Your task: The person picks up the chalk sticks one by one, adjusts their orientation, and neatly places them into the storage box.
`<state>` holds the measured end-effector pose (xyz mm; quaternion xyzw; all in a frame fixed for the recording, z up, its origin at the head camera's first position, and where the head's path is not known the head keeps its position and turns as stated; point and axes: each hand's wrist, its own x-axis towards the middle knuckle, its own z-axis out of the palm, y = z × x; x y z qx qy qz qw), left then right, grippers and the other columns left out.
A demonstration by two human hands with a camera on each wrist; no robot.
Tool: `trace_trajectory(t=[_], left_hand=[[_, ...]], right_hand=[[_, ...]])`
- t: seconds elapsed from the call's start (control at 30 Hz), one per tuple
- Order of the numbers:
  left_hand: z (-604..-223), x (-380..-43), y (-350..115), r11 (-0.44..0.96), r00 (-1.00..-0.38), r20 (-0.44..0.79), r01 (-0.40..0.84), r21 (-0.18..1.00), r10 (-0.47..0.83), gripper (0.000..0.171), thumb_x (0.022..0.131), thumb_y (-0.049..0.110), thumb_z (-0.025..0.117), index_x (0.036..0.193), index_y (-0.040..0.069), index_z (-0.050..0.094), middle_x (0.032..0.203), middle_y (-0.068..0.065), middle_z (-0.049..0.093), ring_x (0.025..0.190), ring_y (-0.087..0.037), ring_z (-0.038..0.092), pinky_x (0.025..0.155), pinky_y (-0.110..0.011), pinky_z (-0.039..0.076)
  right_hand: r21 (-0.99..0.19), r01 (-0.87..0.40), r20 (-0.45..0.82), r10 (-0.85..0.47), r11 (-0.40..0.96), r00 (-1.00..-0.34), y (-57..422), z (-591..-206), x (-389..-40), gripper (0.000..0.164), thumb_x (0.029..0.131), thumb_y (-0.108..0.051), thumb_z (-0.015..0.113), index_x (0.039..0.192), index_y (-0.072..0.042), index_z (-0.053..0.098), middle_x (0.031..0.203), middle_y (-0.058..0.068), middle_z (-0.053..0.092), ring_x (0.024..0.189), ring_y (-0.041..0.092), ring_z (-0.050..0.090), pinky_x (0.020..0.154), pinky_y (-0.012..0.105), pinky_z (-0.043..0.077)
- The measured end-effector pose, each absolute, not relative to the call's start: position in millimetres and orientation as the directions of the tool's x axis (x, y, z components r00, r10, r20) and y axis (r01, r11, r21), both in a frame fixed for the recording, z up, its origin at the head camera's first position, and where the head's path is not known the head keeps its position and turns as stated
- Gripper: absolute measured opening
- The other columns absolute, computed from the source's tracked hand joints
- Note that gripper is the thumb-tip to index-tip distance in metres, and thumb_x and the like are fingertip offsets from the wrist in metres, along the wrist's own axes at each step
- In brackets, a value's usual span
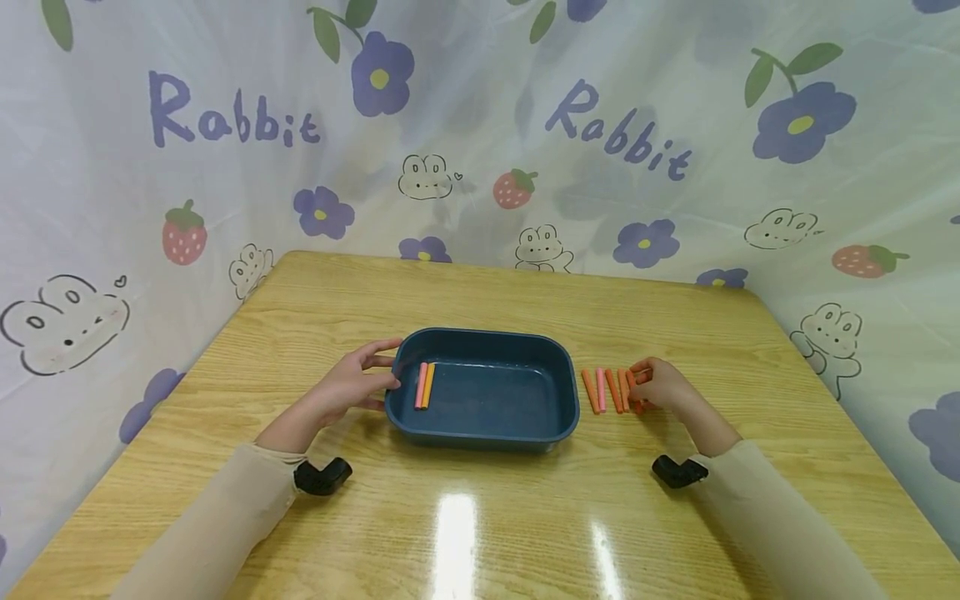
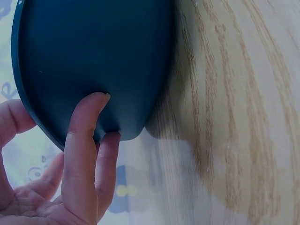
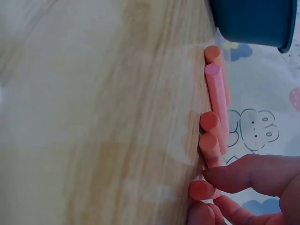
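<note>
A dark blue rectangular tub (image 1: 487,435) stands mid-table, with a pink chalk stick (image 1: 421,386) and a yellow-orange chalk stick (image 1: 428,386) lying side by side near its left end. My left hand (image 1: 351,385) holds that end, fingers spread around the rim and outer wall; the left wrist view shows fingertips (image 2: 101,101) against the wall. To the right of the tub lies a row of orange chalk sticks (image 1: 591,392) with a pink chalk stick (image 1: 601,390) among them. At the row's right end my right hand (image 1: 660,385) pinches an orange chalk stick (image 3: 201,190); another stick end (image 3: 201,214) shows beside it.
The wooden table (image 1: 525,517) extends around the tub. A patterned cloth (image 1: 480,108) hangs behind it and along both sides. Black wrist mounts (image 1: 322,477) sit at both sleeve cuffs.
</note>
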<state>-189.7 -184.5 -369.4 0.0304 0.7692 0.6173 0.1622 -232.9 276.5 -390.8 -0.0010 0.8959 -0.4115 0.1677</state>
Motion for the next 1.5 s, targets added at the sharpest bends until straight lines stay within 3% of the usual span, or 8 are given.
trace_trajectory(t=[0.3, 0.47, 0.7, 0.87, 1.27, 1.5], left_hand=[[-371, -191, -185, 0.233, -0.945, -0.207, -0.148, 0.961, 0.253, 0.063, 0.090, 0.001, 0.053, 0.147, 0.009, 0.027, 0.136, -0.028, 0.034, 0.102, -0.037, 0.056, 0.070, -0.043, 0.055], [-372, -192, -185, 0.236, -0.946, -0.205, -0.145, 0.961, 0.251, 0.063, 0.089, 0.001, 0.053, 0.146, 0.009, 0.028, 0.136, -0.028, 0.034, 0.105, -0.039, 0.055, 0.070, -0.044, 0.055], [-371, -192, -186, 0.238, -0.947, -0.208, -0.149, 0.960, 0.244, 0.064, 0.089, 0.000, 0.053, 0.146, 0.010, 0.028, 0.136, -0.028, 0.034, 0.105, -0.039, 0.055, 0.070, -0.044, 0.055], [-372, -192, -186, 0.238, -0.947, -0.210, -0.151, 0.959, 0.243, 0.064, 0.089, 0.000, 0.053, 0.146, 0.010, 0.028, 0.136, -0.027, 0.035, 0.105, -0.038, 0.055, 0.070, -0.044, 0.055], [-372, -189, -184, 0.238, -0.949, -0.213, -0.156, 0.959, 0.233, 0.064, 0.089, 0.000, 0.053, 0.146, 0.010, 0.028, 0.136, -0.027, 0.035, 0.106, -0.040, 0.054, 0.070, -0.043, 0.055], [-372, -185, -182, 0.250, -0.950, -0.215, -0.157, 0.955, 0.226, 0.063, 0.090, 0.001, 0.053, 0.147, 0.010, 0.027, 0.136, -0.027, 0.035, 0.104, -0.037, 0.055, 0.070, -0.043, 0.055]], right_hand=[[-0.756, 0.175, -0.331, -0.139, 0.630, -0.933, 276, -387, -234, 0.050, 0.087, -0.003, 0.056, 0.131, 0.012, 0.035, 0.118, 0.031, 0.044, 0.087, 0.027, 0.056, 0.066, 0.036, 0.053], [-0.852, 0.238, -0.355, -0.181, 0.465, -0.917, 280, -388, -237, 0.055, 0.091, -0.004, 0.053, 0.137, 0.011, 0.028, 0.119, 0.027, 0.042, 0.081, 0.018, 0.059, 0.069, 0.033, 0.054], [-0.931, 0.301, -0.342, -0.207, 0.206, -0.916, 276, -384, -237, 0.060, 0.094, -0.004, 0.048, 0.144, 0.007, 0.017, 0.102, 0.009, 0.054, 0.077, 0.013, 0.060, 0.074, 0.030, 0.053], [-0.937, 0.339, -0.349, -0.194, 0.083, -0.917, 266, -377, -235, 0.063, 0.095, -0.005, 0.048, 0.146, 0.004, 0.013, 0.110, 0.012, 0.054, 0.081, 0.013, 0.063, 0.078, 0.030, 0.052], [-0.945, 0.327, -0.321, -0.223, 0.012, -0.921, 239, -363, -233, 0.061, 0.094, -0.003, 0.050, 0.146, 0.000, 0.017, 0.114, 0.016, 0.047, 0.078, 0.013, 0.060, 0.075, 0.026, 0.052], [-0.955, 0.296, -0.286, -0.256, 0.003, -0.923, 224, -354, -233, 0.058, 0.092, 0.000, 0.051, 0.143, 0.001, 0.022, 0.102, 0.012, 0.050, 0.078, 0.015, 0.060, 0.074, 0.027, 0.053]])
